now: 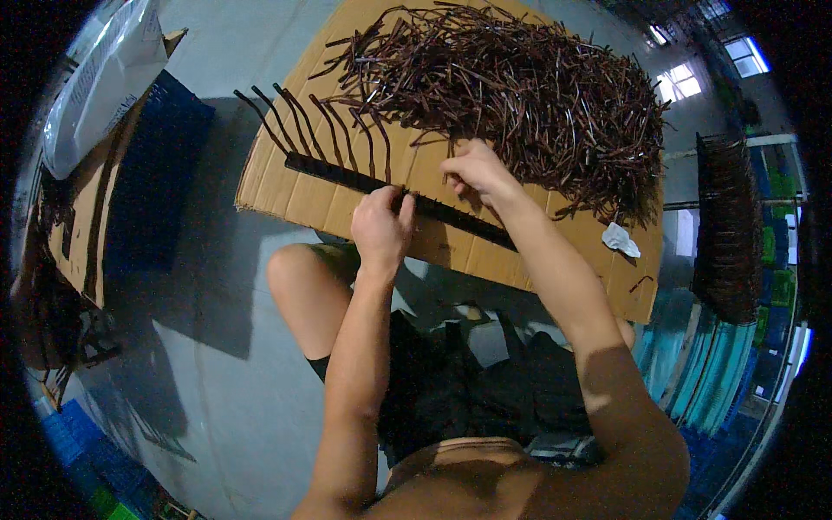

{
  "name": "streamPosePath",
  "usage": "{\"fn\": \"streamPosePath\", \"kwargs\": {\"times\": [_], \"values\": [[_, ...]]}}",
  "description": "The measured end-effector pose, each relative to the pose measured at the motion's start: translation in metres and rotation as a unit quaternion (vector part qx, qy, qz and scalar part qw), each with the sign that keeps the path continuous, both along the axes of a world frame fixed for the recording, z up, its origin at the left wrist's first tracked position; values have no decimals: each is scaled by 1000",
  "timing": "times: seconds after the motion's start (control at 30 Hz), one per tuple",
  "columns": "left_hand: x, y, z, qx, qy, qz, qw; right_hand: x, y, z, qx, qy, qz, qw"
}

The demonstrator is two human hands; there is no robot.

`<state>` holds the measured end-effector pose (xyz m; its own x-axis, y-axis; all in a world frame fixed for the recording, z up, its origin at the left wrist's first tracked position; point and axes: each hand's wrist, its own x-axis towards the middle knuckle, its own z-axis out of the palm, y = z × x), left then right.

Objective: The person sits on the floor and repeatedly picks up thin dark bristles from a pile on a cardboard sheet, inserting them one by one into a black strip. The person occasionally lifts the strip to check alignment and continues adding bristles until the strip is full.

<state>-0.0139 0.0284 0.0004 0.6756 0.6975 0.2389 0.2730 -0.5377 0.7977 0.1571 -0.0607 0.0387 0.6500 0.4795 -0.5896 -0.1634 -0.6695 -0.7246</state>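
A long black bar (334,173) lies aslant on a sheet of cardboard, with several dark bent rods (336,130) standing out from its left part. My left hand (381,227) is closed on the middle of this bar, its thumb and fingertips pressed to the upper edge beside the last rod. Farther right, my right hand (482,176) hovers just above the bar with its fingers curled into a pinch. What sits between those fingertips is too small to make out. Just past the right hand spreads a large heap of loose dark-brown bent rods (520,95).
The cardboard (276,186) bears the heap, a crumpled white paper scrap (620,240) and a stray rod (641,283). Left stands a box (91,208) with a clear plastic bag (104,87). A rack of dark rods (728,225) hangs at the right, above teal sheets (706,364).
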Motion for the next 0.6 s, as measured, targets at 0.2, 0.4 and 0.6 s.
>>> {"fn": "streamPosePath", "kwargs": {"times": [0.2,0.4,0.6], "values": [[1,-4,-5,58,-13,17,998,-29,-9,24,163,155,-24,974],[3,-2,-1,79,-26,4,997,-54,6,9,207,-103,20,973],[5,-4,-1,53,-16,4,998,-62,5,-5,277,-76,-50,956]]}}
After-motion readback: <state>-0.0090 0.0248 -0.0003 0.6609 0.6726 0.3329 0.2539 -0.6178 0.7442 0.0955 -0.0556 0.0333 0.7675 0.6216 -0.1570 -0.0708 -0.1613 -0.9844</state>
